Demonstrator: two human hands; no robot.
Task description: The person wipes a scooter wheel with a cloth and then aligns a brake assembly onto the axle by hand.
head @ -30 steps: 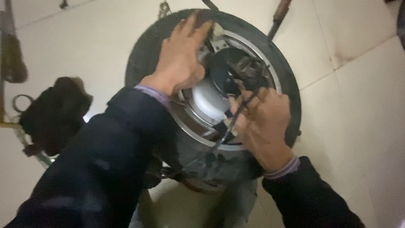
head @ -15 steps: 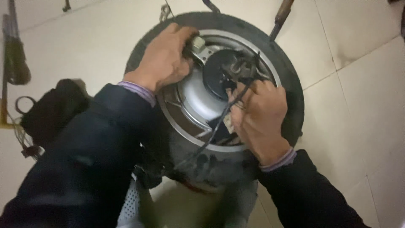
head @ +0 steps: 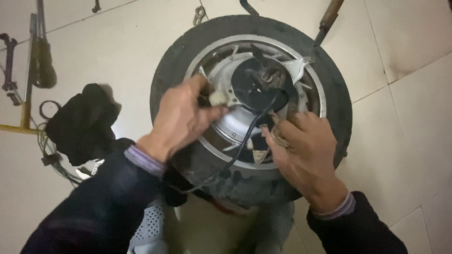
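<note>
A small wheel with a black tyre (head: 186, 51) and a silver hub motor (head: 230, 124) lies flat on the tiled floor. A black cable (head: 245, 138) runs from the dark hub centre (head: 259, 82) down over the rim. My left hand (head: 181, 117) pinches a small white connector (head: 217, 99) over the left side of the hub. My right hand (head: 303, 150) rests on the lower right of the rim, fingers curled around a dirty scrap of rag (head: 278, 136).
A black cloth bundle (head: 82, 122) lies left of the wheel with wires (head: 52, 155) beside it. Hand tools (head: 40, 61) lie at the far left. A wooden-handled tool (head: 329, 14) and a metal ring (head: 198, 16) lie beyond the wheel.
My left hand has moved from the top of the hub down to its left side and now holds the white connector. My right hand has shifted slightly lower on the rim.
</note>
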